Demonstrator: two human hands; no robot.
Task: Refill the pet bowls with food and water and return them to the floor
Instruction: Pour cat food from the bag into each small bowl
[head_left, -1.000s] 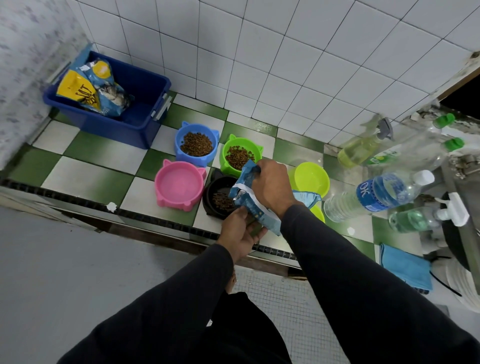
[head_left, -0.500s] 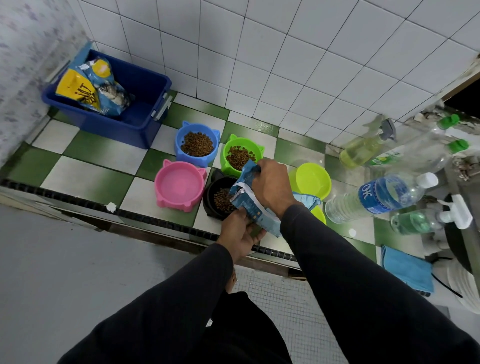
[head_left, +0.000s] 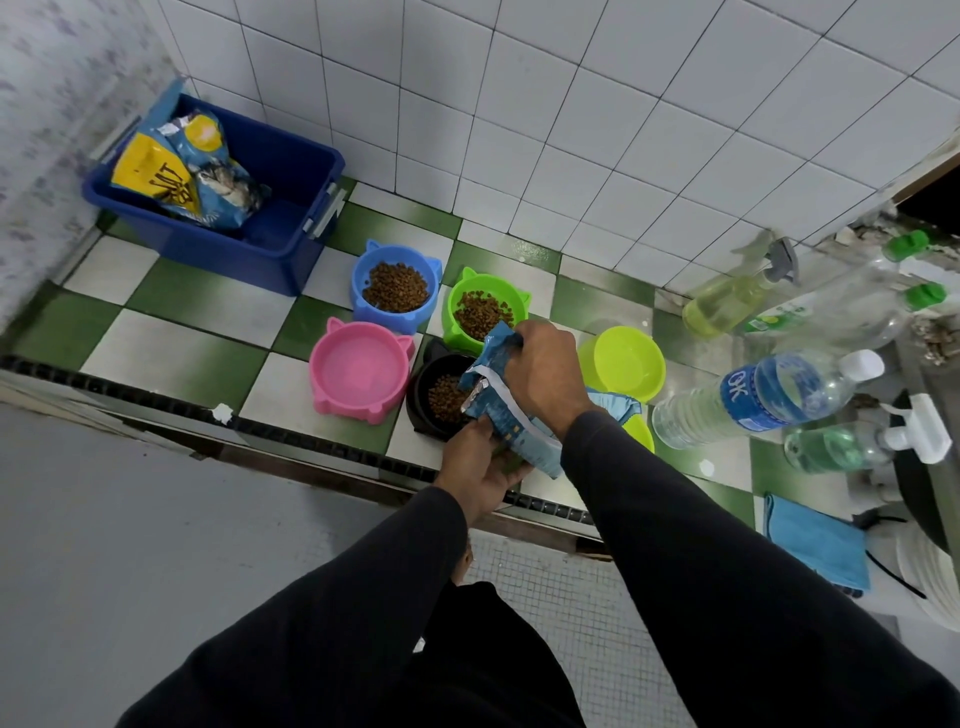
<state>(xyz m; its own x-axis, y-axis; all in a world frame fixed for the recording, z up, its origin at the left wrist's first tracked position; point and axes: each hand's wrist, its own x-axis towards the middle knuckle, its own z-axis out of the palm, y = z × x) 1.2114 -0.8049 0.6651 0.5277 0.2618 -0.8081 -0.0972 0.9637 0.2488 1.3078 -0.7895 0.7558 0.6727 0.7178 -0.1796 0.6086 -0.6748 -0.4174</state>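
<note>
Little has moved over the last second: both hands keep the same grip on the bag, and the heap of kibble in the black bowl looks slightly bigger.

At far left a blue plastic storage bin (head_left: 260, 228) holds a large yellow-and-blue cat food bag (head_left: 187, 176). Next on the green-and-white tiled ledge (head_left: 171, 317) stand a pink cat-eared bowl (head_left: 361, 371) with no kibble in it, a blue cat-eared bowl (head_left: 396, 286) and a green cat-eared bowl (head_left: 483, 306), both with kibble.

Then comes the black bowl (head_left: 441, 397), under the tilted mouth of the small blue foil pouch of kibble (head_left: 506, 410). The left hand (head_left: 480, 475) grasps the pouch's lower edge; the right hand (head_left: 545, 374) clutches it from above.

Further right are two lime-green bowls (head_left: 628, 361) without food and a clear water bottle with a blue label (head_left: 763, 400).

Judging by this, the food-filling step is in hand. Next, the pouch should be levelled before the bowl overfills, then water poured.
</note>
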